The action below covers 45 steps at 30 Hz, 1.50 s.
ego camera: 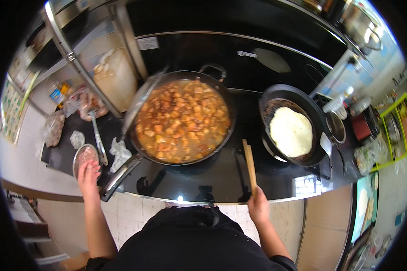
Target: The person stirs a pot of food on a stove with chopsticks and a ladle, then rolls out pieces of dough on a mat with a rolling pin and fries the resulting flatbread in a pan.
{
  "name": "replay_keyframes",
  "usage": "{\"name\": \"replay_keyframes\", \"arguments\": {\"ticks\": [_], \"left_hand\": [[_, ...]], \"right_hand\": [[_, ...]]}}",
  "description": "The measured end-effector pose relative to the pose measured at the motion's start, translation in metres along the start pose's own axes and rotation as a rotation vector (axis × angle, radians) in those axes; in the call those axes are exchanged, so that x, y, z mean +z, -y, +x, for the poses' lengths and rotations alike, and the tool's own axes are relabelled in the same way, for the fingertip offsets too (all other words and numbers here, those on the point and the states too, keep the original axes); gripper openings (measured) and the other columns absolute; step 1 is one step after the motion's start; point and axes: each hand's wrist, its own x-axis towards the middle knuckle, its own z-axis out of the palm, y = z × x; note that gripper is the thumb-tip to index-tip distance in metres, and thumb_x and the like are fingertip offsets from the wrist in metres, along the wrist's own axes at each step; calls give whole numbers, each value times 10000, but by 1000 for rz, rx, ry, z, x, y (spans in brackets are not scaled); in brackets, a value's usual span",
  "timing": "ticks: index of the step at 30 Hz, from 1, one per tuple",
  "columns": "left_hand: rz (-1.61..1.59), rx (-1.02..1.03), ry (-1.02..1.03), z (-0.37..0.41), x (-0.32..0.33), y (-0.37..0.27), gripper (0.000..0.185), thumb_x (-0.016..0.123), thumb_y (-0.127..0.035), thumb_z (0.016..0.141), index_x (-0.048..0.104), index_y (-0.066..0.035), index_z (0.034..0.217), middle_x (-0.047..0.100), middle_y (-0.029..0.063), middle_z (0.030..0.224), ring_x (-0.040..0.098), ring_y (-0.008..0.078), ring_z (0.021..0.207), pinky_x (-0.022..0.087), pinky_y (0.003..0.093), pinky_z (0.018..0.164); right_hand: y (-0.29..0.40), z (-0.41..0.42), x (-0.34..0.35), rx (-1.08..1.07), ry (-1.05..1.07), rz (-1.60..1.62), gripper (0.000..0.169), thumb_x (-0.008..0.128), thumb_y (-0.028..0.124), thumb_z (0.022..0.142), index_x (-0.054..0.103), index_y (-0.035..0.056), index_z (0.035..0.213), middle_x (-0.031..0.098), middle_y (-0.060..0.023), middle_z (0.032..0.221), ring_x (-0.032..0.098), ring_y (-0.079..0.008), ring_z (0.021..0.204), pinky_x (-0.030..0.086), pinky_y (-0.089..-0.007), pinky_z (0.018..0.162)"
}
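My left hand (89, 176) is over the near side of a small metal bowl (75, 162) with pinkish contents; whether it grips the rim I cannot tell. In my right hand (258, 206) is a pair of wooden chopsticks (250, 166), pointing up and away from me. Between my hands, farther off, a large wok (183, 164) holds chunky brown stew (183, 122) in liquid. A glass lid (142, 101) leans on its left side. To the right, a pale round flatbread (291, 132) lies in a black frying pan (288, 90).
A metal ladle (97, 135), crumpled plastic (120, 154) and bagged food (54, 128) lie on the left. The wok's handle (120, 176) juts towards me. Beside the frying pan are a spatula (326, 149) and a small saucepan (335, 127). A plastic jug (115, 79) stands behind the ladle.
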Motion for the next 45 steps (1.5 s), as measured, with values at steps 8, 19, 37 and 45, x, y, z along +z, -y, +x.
{"name": "replay_keyframes", "arguments": {"ticks": [8, 19, 37, 45], "left_hand": [[-83, -60, 115, 20, 1, 2, 222, 516, -146, 935, 567, -30, 1117, 636, 68, 997, 596, 107, 846, 465, 225, 722], [-79, -244, 286, 34, -15, 29, 208, 515, -155, 928, 573, -49, 1097, 632, 54, 988, 581, 109, 855, 442, 234, 734], [-97, -265, 327, 20, -55, 39, 216, 494, -174, 937, 578, -48, 1091, 626, 50, 978, 566, 110, 861, 427, 239, 754], [-130, -283, 300, 6, -65, 40, 202, 494, -162, 928, 580, -58, 1078, 636, 53, 984, 572, 125, 877, 421, 262, 763]], "right_hand": [[67, 0, -23, -410, -120, 56, 439, 469, -15, 892, 392, 1, 1324, 633, -145, 878, 622, -251, 680, 502, -331, 625], [223, 34, -60, -217, 375, 1258, 350, 435, 313, 917, 526, 13, 1074, 591, -289, 1092, 554, -426, 1085, 534, -421, 750], [252, 79, -47, -37, -79, 1262, 342, 387, 310, 982, 525, 1, 1035, 561, -125, 900, 602, -234, 719, 518, -304, 575], [250, 129, -25, 315, -76, 1471, 337, 527, 199, 919, 501, -28, 1166, 604, -130, 933, 646, -226, 806, 547, -286, 699]]}}
